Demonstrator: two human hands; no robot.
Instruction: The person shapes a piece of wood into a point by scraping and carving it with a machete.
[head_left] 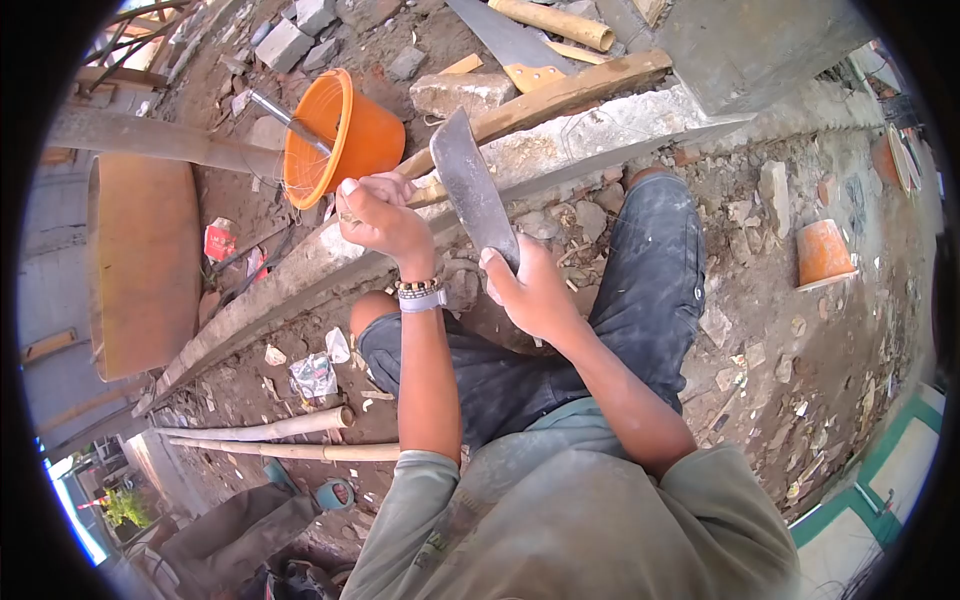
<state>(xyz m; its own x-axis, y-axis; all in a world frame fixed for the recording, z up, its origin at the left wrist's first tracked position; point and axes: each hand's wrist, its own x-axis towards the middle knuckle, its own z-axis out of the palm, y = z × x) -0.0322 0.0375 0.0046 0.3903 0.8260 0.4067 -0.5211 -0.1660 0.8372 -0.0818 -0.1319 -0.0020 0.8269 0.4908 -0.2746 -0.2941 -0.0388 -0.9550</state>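
Note:
My right hand (530,290) is closed round the lower end of a broad dark blade (473,190), whose squared tip points up and to the left. To its left my left hand (385,222), with a bracelet and a watch at the wrist, has its fingers curled around something I cannot make out. Just beyond the hands a wooden pole (570,92) lies along a concrete ledge (620,125); its near end passes close behind my left hand. An orange bucket (375,135) with a metal-handled tool (285,120) in it stands beside my left hand.
A handsaw (505,40) and a bamboo piece (555,22) lie beyond the ledge. Bamboo poles (290,427) rest at left, below a large tan panel (145,265). A smaller orange bucket (825,252) is at right. Rubble and litter cover the ground.

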